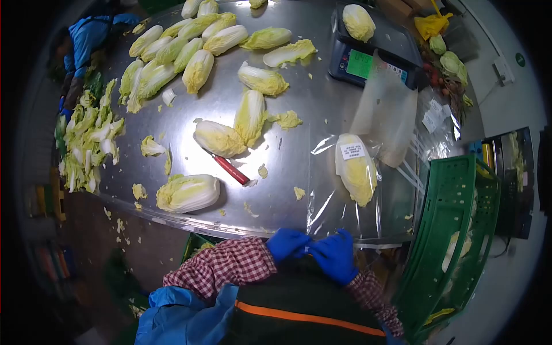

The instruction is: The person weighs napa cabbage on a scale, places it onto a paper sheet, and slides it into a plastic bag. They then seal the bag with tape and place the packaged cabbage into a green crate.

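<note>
My left hand (286,244), in a blue glove, is closed at the table's front edge. Close beside it is my right hand (335,256), also gloved and closed. Something small and orange shows between them, too small to name. Just beyond, clear plastic film (325,213) lies on the metal table (276,201). On the film rests a Chinese cabbage (359,178) with a white printed label (352,150). A red-handled knife (231,170) lies beside two trimmed cabbages, and another cabbage (188,194) sits at the front left.
Several cabbages (198,69) are grouped at the back left, near a leaf heap (89,144). A scale (374,43) holds one cabbage (358,23). Green crates (437,230) stand at the right. A person in a blue jacket (92,40) leans in at the far left.
</note>
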Action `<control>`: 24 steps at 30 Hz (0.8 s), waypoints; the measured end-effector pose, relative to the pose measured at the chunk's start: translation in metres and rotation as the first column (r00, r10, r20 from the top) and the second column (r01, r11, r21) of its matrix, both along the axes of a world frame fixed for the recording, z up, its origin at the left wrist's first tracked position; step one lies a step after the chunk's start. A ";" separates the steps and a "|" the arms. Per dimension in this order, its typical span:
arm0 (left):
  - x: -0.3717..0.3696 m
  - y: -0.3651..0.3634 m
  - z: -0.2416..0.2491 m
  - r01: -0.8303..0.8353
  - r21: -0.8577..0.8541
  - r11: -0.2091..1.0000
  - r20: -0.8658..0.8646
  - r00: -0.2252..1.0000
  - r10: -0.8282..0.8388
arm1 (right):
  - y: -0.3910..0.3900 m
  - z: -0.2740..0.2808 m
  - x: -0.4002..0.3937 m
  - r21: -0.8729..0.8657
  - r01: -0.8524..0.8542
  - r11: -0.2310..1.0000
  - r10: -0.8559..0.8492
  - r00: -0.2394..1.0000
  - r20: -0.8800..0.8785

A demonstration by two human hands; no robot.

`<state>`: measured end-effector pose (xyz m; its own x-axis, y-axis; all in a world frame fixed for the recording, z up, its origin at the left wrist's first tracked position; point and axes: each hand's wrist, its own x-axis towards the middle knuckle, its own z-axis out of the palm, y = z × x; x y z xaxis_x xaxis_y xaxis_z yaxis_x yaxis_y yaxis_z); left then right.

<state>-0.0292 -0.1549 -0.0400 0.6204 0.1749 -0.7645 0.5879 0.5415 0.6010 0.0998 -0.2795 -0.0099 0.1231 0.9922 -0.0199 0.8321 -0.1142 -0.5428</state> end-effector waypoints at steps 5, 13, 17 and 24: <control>0.001 -0.007 -0.009 0.071 0.237 0.969 0.013 0.997 -0.076 | 0.018 0.016 -0.001 -0.067 -0.051 0.996 0.059 0.991 0.118; -0.023 0.020 -0.004 0.108 -0.042 0.993 0.139 0.985 -0.101 | -0.192 0.038 0.045 -0.782 0.294 0.549 -0.118 0.954 0.276; -0.015 0.055 -0.015 0.108 0.985 -0.136 -0.167 0.802 -0.573 | -0.215 0.027 0.079 -0.222 0.291 0.931 -0.189 0.901 0.390; 0.041 0.078 0.019 -0.325 0.841 0.433 0.493 0.791 -0.362 | -0.047 0.008 0.130 0.469 0.311 0.827 -0.283 0.950 -0.132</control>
<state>0.0123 -0.0768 -0.0209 0.8298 0.4823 0.2806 -0.0218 -0.4745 0.8800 0.2302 -0.3263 -0.0024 0.4264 0.7950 0.4315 0.7677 -0.0658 -0.6374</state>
